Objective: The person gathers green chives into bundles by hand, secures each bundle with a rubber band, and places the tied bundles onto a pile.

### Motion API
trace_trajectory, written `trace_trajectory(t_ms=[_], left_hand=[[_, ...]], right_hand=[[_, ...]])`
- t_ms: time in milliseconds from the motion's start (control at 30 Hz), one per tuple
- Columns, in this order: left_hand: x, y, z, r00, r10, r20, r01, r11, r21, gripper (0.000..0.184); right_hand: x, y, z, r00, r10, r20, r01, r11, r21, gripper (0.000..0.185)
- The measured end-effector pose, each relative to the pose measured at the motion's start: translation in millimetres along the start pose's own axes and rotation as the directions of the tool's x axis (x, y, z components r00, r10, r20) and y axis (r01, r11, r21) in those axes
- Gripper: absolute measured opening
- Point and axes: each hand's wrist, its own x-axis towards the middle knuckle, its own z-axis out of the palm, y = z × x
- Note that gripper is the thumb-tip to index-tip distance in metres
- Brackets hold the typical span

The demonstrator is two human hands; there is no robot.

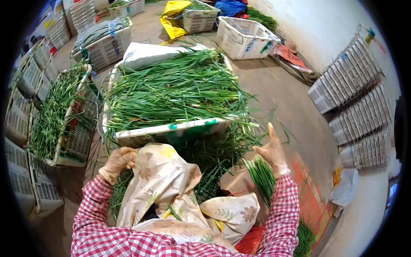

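My left hand [119, 162], in a thin pale glove, is closed into a fist beside the patterned apron [156, 180] on my lap. Whatever its fingers may hold is hidden. My right hand [273, 154], gloved too, has its index finger stretched upward and its thumb apart, with nothing seen in it. Just below that hand lies a bundle of long green chive-like stalks [261, 177]. In front of me stands a white crate [171, 132] heaped with loose green stalks [175, 90]; more lie beneath its front edge.
On the left is another crate [64, 132] full of greens, beside more crates. Tall stacks of white crates [346, 73] lean along the right wall. Farther back are a white crate [244, 38] and a yellow sack [172, 19]. A pale plastic bag [344, 186] lies at right.
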Motion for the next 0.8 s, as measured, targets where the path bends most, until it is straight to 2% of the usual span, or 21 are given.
trace_trajectory(t_ms=[67,133,167,200,267,300,333,400,467,533,567,600,700,733,800], left_hand=[[2.6,-20.3,-7.7,0.996,-0.076,0.036,0.076,0.997,-0.002,0.043],[-1.8,-32.7,-15.9,0.992,-0.07,0.108,0.079,0.994,-0.081,0.044],[-8.5,-31.4,-17.0,0.996,-0.064,0.059,0.068,0.996,-0.066,0.044],[-12.7,-30.3,-18.5,0.998,-0.058,0.01,0.058,0.997,-0.047,0.044],[-19.3,-40.6,-34.1,0.995,-0.087,-0.042,0.085,0.995,-0.044,0.043],[-21.5,-43.8,-43.9,0.991,-0.095,-0.095,0.091,0.995,-0.043,0.043],[-23.9,-44.5,-51.7,0.99,-0.106,-0.095,0.102,0.994,-0.044,0.043],[-27.8,-43.9,-63.2,0.97,-0.169,-0.173,0.169,0.985,-0.016,0.042],[-26.5,-44.2,-68.2,0.97,-0.167,-0.179,0.169,0.986,-0.006,0.042],[-22.2,-47.9,-68.8,0.973,-0.13,-0.191,0.128,0.992,-0.024,0.04],[-20.9,-48.7,-69.6,0.977,-0.134,-0.166,0.134,0.991,-0.006,0.04],[-19.3,-47.1,-70.2,0.981,-0.131,-0.143,0.134,0.991,0.014,0.039],[-11.1,-51.5,-69.3,0.993,-0.093,-0.07,0.089,0.995,-0.053,0.04],[-7.3,-57.3,-70.7,0.995,-0.079,-0.058,0.075,0.995,-0.06,0.04],[-5.3,-59.0,-73.4,0.996,-0.084,-0.036,0.084,0.996,-0.007,0.041]], right_hand=[[37.8,-38.8,8.7,0.999,-0.011,0.039,0.014,0.997,-0.07,0.111],[66.3,-77.4,20.5,0.95,0.3,0.088,-0.251,0.899,-0.358,0.119],[80.9,-78.5,30.8,0.923,0.378,0.078,-0.315,0.854,-0.413,0.127],[94.0,-69.6,43.2,0.919,0.386,0.085,-0.318,0.851,-0.418,0.127],[108.3,-47.7,70.2,0.908,0.416,0.053,-0.396,0.891,-0.224,0.129],[108.5,-42.8,76.7,0.919,0.393,0.014,-0.386,0.908,-0.164,0.118],[111.9,-37.1,77.3,0.917,0.398,0.023,-0.389,0.906,-0.168,0.118],[117.7,-34.2,67.2,0.789,0.609,0.076,-0.565,0.769,-0.299,0.091],[101.2,-16.0,46.2,0.938,0.341,0.057,-0.285,0.855,-0.433,0.049],[106.0,42.0,32.0,0.935,0.33,-0.129,-0.341,0.936,-0.082,0.021],[97.9,37.3,11.3,0.873,0.477,-0.102,-0.414,0.836,0.359,0.016],[85.6,27.6,-4.6,0.812,0.583,-0.007,-0.395,0.56,0.728,0.013],[49.1,46.2,47.3,0.782,0.615,-0.099,-0.291,0.501,0.815,0.012],[39.5,33.1,67.9,0.754,0.655,-0.049,-0.369,0.484,0.793,0.014],[19.3,-23.3,111.7,0.645,0.735,0.21,-0.681,0.428,0.594,0.019]])
